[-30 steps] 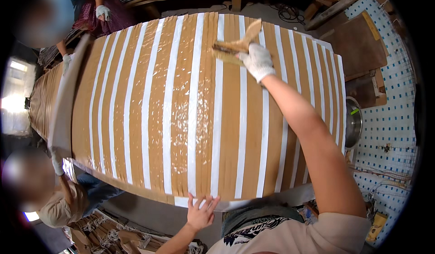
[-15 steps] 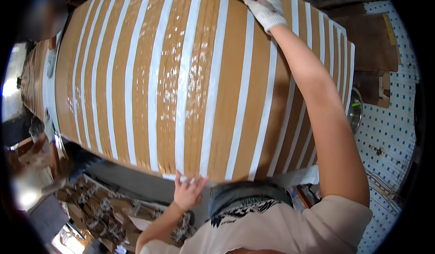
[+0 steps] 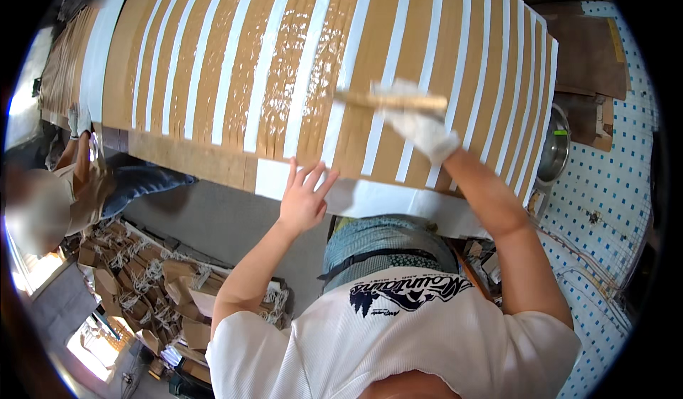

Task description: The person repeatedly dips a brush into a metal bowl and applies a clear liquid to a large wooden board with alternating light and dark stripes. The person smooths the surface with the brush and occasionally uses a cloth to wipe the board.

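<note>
Brown cardboard sheets (image 3: 388, 104) lie staggered across the table, bare brown bands alternating with white strips. Wet-looking gloss covers their left and middle part. My right hand (image 3: 421, 130), in a white knitted glove, is closed round a long flat wooden brush (image 3: 409, 102) held over the right-middle strips. Motion blurs the brush, and its working edge cannot be made out. At the near edge of the sheets my bare left hand (image 3: 304, 198) has its fingers spread, the fingertips touching the edge. A white sheet (image 3: 370, 198) shows beneath, along the table's front.
At the left another person's gloved hands (image 3: 80, 120) touch the table's end, near a stack of brown sheets (image 3: 67, 75). Tied cardboard bundles (image 3: 153, 278) lie on the floor, lower left. A metal basin (image 3: 555, 146) stands right of the table, beside brown boards (image 3: 587, 61).
My right hand has drawn the brush from the far edge toward me. My left hand stays at the near edge. The view has shifted, showing more of my body and the floor.
</note>
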{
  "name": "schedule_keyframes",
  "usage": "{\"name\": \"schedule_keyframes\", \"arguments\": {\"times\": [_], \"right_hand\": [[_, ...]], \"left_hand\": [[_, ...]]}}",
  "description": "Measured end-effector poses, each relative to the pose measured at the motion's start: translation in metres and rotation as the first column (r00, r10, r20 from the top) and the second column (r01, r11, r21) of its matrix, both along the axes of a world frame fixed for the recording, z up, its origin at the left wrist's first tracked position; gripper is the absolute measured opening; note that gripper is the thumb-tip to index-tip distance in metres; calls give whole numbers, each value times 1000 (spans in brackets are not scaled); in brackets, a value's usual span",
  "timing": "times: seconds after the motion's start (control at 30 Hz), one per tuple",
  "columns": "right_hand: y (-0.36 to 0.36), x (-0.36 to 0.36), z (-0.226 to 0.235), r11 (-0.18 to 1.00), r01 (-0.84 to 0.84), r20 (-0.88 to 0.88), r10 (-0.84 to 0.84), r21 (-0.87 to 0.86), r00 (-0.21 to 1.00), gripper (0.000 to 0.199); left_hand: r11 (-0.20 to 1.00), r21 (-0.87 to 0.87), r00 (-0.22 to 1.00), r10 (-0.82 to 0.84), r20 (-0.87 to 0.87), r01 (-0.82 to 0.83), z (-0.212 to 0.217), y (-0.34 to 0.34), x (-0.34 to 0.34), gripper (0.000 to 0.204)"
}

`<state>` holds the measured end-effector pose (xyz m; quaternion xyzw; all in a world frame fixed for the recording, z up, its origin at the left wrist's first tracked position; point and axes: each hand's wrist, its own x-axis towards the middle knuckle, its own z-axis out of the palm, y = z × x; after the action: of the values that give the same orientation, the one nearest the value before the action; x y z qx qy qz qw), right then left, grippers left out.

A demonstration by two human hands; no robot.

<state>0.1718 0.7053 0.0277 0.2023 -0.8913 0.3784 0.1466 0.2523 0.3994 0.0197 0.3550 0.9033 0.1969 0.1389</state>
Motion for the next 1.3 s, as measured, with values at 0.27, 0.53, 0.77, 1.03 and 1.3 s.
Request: {"name": "schedule_keyframes", "arguments": {"times": [0.27,0.53,0.77,1.03,1.3], "right_hand": [[-64,37,-10,929,159,140,-215,335,967,38],[-22,51,-24,972,226,365,-234,65,901,30],[-19,100,-31,915,98,307,-230,391,924,37],[53,46,-14,937,224,628,-346,268,697,30],[52,95,-46,978,98,452,-172,182,875,33]], "left_hand": [[695,157,699,714,-38,-701,-14,-11,-5,39],[779,-2,770,619,-155,-627,-32,-11,-1,41],[768,-289,820,536,-198,-572,-21,14,-14,67],[601,-664,834,548,-64,-446,10,55,-40,102],[586,-644,775,631,-18,-492,11,75,-40,90]]}}
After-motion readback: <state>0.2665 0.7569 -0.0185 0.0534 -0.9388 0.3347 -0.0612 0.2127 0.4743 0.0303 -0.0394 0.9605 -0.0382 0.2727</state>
